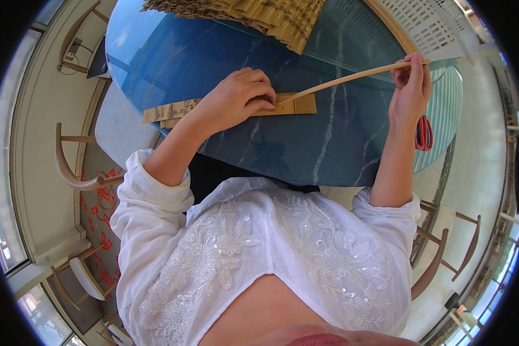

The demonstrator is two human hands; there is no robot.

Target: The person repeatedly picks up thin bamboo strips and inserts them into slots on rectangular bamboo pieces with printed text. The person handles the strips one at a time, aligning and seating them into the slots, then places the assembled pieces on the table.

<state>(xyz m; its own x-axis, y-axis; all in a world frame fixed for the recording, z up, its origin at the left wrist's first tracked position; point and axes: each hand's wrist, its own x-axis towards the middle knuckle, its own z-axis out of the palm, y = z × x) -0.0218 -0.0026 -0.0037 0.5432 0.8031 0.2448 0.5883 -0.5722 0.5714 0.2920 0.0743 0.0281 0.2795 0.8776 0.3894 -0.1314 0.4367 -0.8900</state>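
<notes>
I have bare worktop [288, 147] from the hands to its near edge; one pleated stack [259, 20] crowds the far side. I count one stick [352, 76], pale, slim and seemingly bowed, sloping from the right hand [410, 86], which pinches its upper end, to the gold paper [303, 105]. The left hand [239, 98] curls over that paper; I can't tell whether it grips or merely presses. One red-handled tool [424, 134] sits near the right wrist.

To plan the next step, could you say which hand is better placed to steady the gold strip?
Probably the left hand: it is over the gold strip, while the right hand holds the stick.
</notes>
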